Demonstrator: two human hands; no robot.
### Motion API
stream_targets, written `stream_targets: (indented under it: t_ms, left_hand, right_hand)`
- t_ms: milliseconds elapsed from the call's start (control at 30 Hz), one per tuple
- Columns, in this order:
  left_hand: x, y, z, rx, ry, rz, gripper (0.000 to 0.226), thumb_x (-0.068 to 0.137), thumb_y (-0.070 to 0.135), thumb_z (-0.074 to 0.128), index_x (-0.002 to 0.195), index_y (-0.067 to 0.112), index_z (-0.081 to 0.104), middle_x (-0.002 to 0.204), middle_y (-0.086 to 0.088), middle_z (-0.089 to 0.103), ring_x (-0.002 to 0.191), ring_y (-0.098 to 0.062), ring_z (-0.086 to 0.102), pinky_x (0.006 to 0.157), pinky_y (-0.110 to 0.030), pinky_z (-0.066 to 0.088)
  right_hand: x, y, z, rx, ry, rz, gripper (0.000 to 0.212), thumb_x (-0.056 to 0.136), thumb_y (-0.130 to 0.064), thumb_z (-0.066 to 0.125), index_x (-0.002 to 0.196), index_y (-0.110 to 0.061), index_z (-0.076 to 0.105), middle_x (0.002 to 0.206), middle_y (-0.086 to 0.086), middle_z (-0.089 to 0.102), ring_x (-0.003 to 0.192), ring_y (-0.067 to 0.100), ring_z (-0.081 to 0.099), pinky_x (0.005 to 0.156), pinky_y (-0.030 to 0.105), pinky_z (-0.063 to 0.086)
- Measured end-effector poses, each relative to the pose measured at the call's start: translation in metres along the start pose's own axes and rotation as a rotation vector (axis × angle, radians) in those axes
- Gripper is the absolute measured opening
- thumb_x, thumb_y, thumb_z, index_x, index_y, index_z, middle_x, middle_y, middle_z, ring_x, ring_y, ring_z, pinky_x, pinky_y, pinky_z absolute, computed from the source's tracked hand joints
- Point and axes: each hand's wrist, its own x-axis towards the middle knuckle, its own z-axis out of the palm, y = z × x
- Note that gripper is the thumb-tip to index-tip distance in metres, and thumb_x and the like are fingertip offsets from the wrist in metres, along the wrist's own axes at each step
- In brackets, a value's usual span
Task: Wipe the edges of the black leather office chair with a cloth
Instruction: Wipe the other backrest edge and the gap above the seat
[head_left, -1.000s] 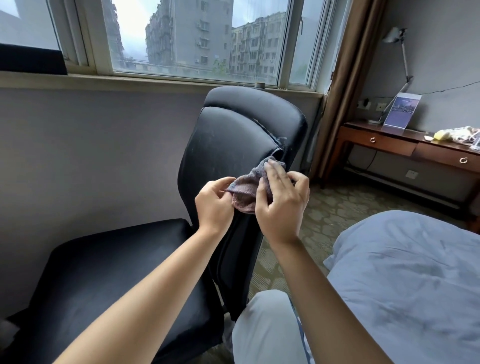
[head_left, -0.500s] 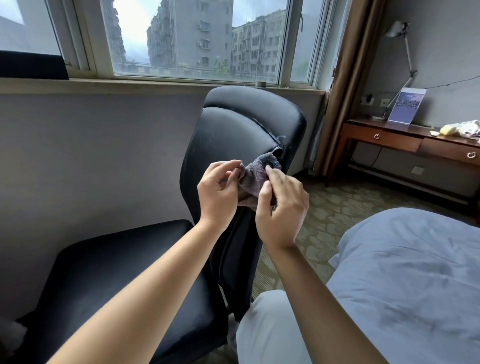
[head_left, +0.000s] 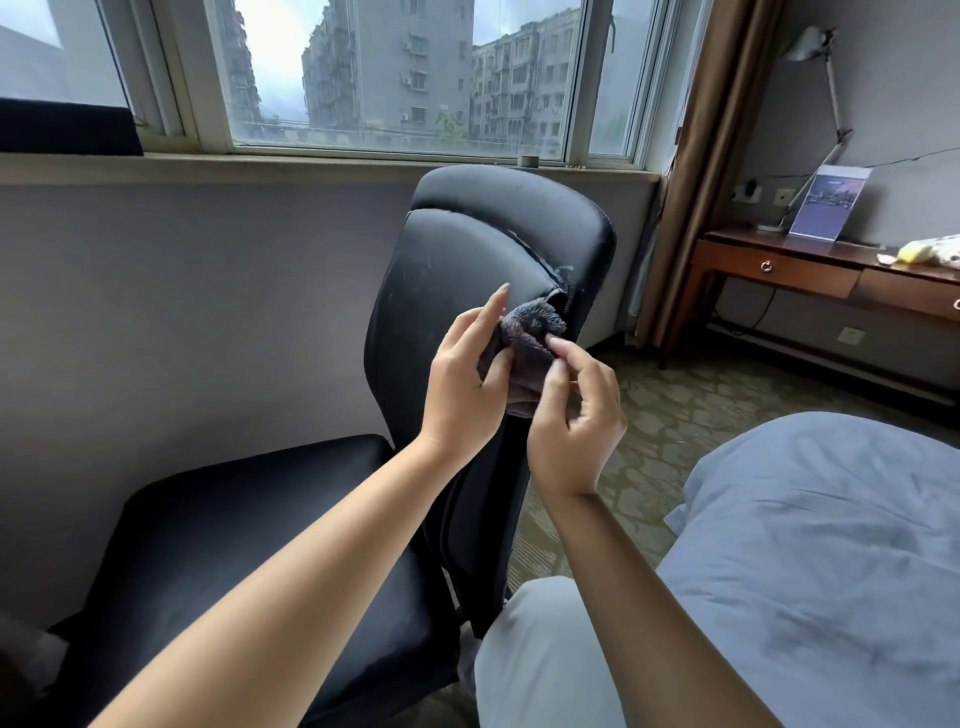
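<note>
The black leather office chair (head_left: 457, 260) stands before me, its backrest upright and its seat low on the left. A dark grey-purple cloth (head_left: 530, 338) is bunched in front of the backrest's right edge, just below a torn seam. My left hand (head_left: 462, 384) holds the cloth from the left, thumb against it and index finger pointing straight up. My right hand (head_left: 576, 415) pinches the cloth's right side between thumb and fingertip, its other fingers curled.
A bed with a blue-grey cover (head_left: 810, 561) fills the lower right. A wooden desk (head_left: 810, 265) with a lamp and a card stands at the right wall. The window sill (head_left: 311, 163) runs behind the chair. Patterned carpet (head_left: 691, 395) lies between chair and desk.
Both hands have reworked their hold on the cloth. My left index finger has lifted straight, and my right hand has shifted from lying flat on the cloth to pinching its side.
</note>
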Motion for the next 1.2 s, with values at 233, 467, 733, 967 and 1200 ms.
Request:
stream_targets:
  t_ms: [233, 467, 733, 967, 1200]
  left_hand:
    - [0.003, -0.004, 0.004, 0.052, 0.004, 0.06, 0.042, 0.081, 0.008, 0.041, 0.11, 0.01, 0.071, 0.121, 0.001, 0.059, 0.11, -0.028, 0.057, 0.097, -0.045, 0.047]
    - [0.009, 0.0, -0.003, 0.171, -0.053, 0.124, 0.04, 0.079, 0.021, 0.049, 0.111, 0.012, 0.071, 0.116, 0.0, 0.062, 0.103, -0.026, 0.059, 0.094, -0.037, 0.048]
    - [0.026, -0.003, -0.009, 0.346, -0.012, 0.294, 0.032, 0.082, 0.01, 0.05, 0.104, 0.01, 0.073, 0.109, -0.005, 0.066, 0.093, -0.024, 0.056, 0.09, -0.017, 0.042]
    - [0.046, -0.011, -0.025, 0.325, 0.001, 0.272, 0.033, 0.079, 0.006, 0.048, 0.099, 0.009, 0.075, 0.108, -0.003, 0.067, 0.093, -0.029, 0.059, 0.09, -0.009, 0.036]
    - [0.054, -0.001, -0.016, 0.205, -0.094, 0.171, 0.04, 0.079, 0.016, 0.045, 0.107, 0.011, 0.072, 0.114, 0.007, 0.062, 0.105, -0.023, 0.055, 0.095, -0.012, 0.036]
  right_hand:
    - [0.001, 0.007, 0.005, -0.062, 0.023, -0.004, 0.012, 0.085, -0.005, 0.06, 0.093, -0.005, 0.069, 0.094, 0.003, 0.069, 0.087, 0.014, 0.059, 0.077, 0.028, 0.05]
    - [0.0, 0.018, 0.007, -0.197, -0.018, -0.142, 0.023, 0.082, 0.002, 0.056, 0.096, -0.007, 0.073, 0.095, 0.002, 0.072, 0.097, 0.015, 0.052, 0.089, 0.022, 0.043]
    - [-0.013, 0.04, 0.008, -0.479, -0.165, -0.463, 0.041, 0.086, -0.001, 0.048, 0.126, -0.011, 0.053, 0.126, 0.005, 0.063, 0.131, 0.03, 0.037, 0.106, 0.051, 0.034]
    - [-0.009, 0.046, 0.01, -0.552, -0.285, -0.61, 0.045, 0.085, 0.005, 0.042, 0.125, -0.009, 0.058, 0.135, 0.005, 0.056, 0.135, 0.026, 0.034, 0.115, 0.041, 0.019]
    - [-0.009, 0.044, 0.016, -0.491, -0.262, -0.59, 0.038, 0.086, 0.0, 0.047, 0.122, -0.009, 0.05, 0.13, 0.008, 0.059, 0.134, 0.024, 0.036, 0.108, 0.052, 0.031]
